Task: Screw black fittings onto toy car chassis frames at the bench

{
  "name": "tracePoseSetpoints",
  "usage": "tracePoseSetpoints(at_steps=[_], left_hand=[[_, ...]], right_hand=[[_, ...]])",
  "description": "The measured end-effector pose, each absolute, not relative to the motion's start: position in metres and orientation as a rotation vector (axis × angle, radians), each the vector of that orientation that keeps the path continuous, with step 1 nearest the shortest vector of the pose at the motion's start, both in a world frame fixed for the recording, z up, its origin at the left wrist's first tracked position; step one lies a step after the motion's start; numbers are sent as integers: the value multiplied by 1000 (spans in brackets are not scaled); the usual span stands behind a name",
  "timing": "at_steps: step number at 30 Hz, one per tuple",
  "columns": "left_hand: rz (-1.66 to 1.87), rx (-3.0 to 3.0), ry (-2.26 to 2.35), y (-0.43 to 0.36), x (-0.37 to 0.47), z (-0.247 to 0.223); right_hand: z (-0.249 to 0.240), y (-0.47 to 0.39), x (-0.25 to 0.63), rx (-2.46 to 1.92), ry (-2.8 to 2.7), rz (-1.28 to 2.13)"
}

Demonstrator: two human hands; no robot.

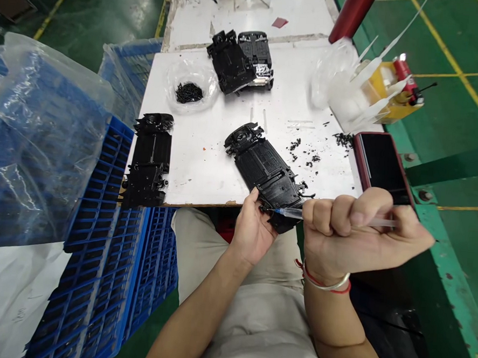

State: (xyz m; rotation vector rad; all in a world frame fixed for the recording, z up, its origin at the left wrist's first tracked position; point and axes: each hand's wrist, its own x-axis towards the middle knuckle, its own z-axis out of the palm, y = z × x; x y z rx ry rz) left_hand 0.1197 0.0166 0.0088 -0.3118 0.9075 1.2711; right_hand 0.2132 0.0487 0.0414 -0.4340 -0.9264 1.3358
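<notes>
A black toy car chassis (264, 164) lies slanted on the white table, its lower end sticking out over the front edge. My left hand (253, 228) grips that lower end, thumb on top and fingers beneath. In my right hand (341, 223), fingers are wrapped round a clear, thin plastic dropper with a blue tip (289, 212). The blue tip points left and meets the chassis corner beside my left thumb. Whether anything comes out of it is too small to tell.
Another chassis (151, 160) lies at the table's left edge, and several more chassis (232, 62) are piled at the back. A clear bag (191, 87) holds small black parts. Loose black bits (313, 159), a phone (381, 163) and a yellow box (405, 111) are on the right. Blue crates (95, 278) stand left.
</notes>
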Motion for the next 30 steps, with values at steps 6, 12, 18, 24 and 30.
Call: tracePoseSetpoints(at_steps=[6, 12, 18, 24, 30], left_hand=[[1269, -313, 927, 17, 119, 8], [1263, -305, 918, 16, 119, 8], [1243, -346, 994, 18, 119, 10], [1236, -348, 991, 18, 118, 12], [1268, -312, 988, 18, 119, 14]], right_hand=[[41, 48, 212, -462, -949, 1326], [40, 49, 210, -427, -910, 1351], [38, 50, 209, -397, -907, 1376], [44, 53, 207, -378, -972, 1488], [48, 61, 207, -237, -1084, 1664]])
